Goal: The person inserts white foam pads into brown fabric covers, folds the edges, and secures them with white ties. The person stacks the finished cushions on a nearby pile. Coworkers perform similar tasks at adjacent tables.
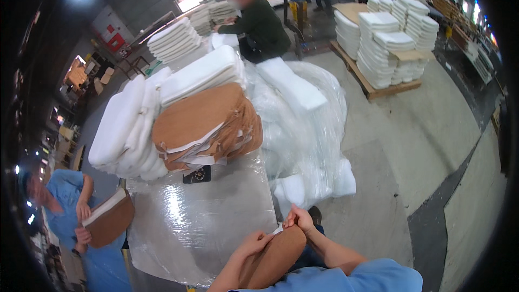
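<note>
I hold a brown fabric cushion cover (273, 259) close to my body at the lower middle. My left hand (255, 242) grips its left upper edge. My right hand (299, 218) pinches its top corner, where a bit of white foam (278, 230) shows. Just ahead lies the table (200, 221), wrapped in shiny clear plastic film. A stack of brown covers (208, 124) rests on the far part of the table, beside white foam pads (127, 130).
A person in blue (75, 216) at the left holds a brown covered pad. Another person in dark green (259, 24) works behind the table. A heap of clear plastic with foam blocks (303, 130) lies right of the table. Pallets of white foam (389, 43) stand on the concrete floor.
</note>
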{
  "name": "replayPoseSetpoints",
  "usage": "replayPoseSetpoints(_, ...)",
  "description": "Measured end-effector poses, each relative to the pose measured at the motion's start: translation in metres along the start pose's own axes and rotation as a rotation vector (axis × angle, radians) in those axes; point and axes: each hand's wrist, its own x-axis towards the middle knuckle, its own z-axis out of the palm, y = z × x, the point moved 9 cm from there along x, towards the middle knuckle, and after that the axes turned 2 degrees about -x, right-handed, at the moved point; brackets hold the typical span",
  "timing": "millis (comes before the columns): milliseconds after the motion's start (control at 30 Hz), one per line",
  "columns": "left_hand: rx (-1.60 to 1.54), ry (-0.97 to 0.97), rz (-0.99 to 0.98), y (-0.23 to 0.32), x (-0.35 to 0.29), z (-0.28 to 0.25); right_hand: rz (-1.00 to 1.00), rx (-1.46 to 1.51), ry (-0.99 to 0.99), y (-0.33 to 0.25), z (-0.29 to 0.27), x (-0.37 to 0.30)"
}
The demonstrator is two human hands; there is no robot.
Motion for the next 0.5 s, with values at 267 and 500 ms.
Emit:
replayPoseSetpoints(267, -0.069, -0.067, -0.124, -0.071, -0.041, -0.005, 0.237, -1.359, -0.522, -0.005, 0.038, 0.023)
replayPoseSetpoints(500, -0.666, -0.169, -0.095, -0.059, -0.016, -0.002, 0.551, -1.571, -0.602, 0.022, 0.05, 0.028)
